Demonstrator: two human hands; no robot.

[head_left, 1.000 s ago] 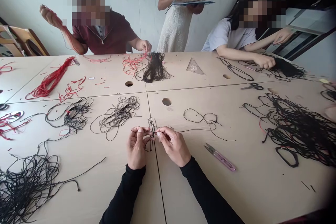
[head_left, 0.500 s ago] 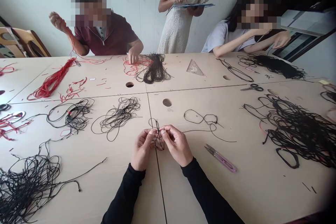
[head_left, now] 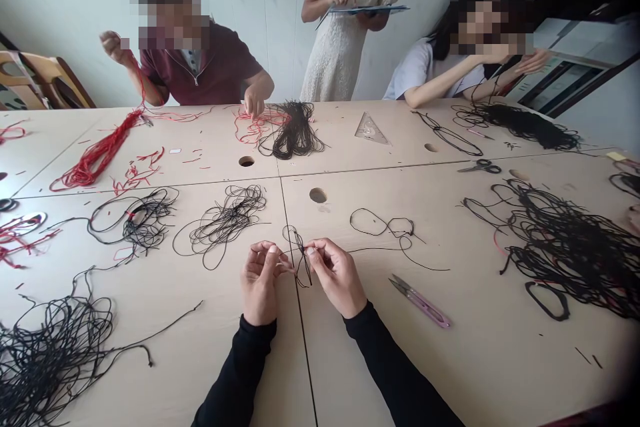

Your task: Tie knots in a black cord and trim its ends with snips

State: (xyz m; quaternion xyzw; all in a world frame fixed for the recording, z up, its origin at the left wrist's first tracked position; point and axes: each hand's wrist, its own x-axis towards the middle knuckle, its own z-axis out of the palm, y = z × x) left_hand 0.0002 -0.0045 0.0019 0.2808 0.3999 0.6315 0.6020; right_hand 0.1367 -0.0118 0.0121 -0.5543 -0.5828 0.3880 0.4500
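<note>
The left hand [head_left: 260,278] and the right hand [head_left: 339,275] are raised just above the surface [head_left: 500,360], a little in from the middle of its near edge, with both black sleeves running back to that edge. Between them hangs a short piece of black cord [head_left: 301,261], looped and knotted. The right hand is closed, its thumb and forefinger pinching the top of the cord, so the loops fall just to the left of its fingertips. The left hand is also curled shut, nipping a thin strand that runs from its fingertips to the cord, which sits just off to its right. The cord is thus held between the two hands, nearer the right one, over the seam between the panels of the surface.

Pink-handled thread snips [head_left: 420,301] lie near the right hand, toward the right edge. A loose looped cord [head_left: 385,225] lies beyond that hand, and a small heap of black cord [head_left: 226,215] lies beyond the left hand. A large black tangle [head_left: 570,250] spreads by the right edge, and another [head_left: 50,353] fills the near left corner. A bundle of red cord [head_left: 97,152] lies toward the far left corner. At the far edge, another person's hand [head_left: 254,101] touches red strands beside a black hank [head_left: 295,128].
</note>
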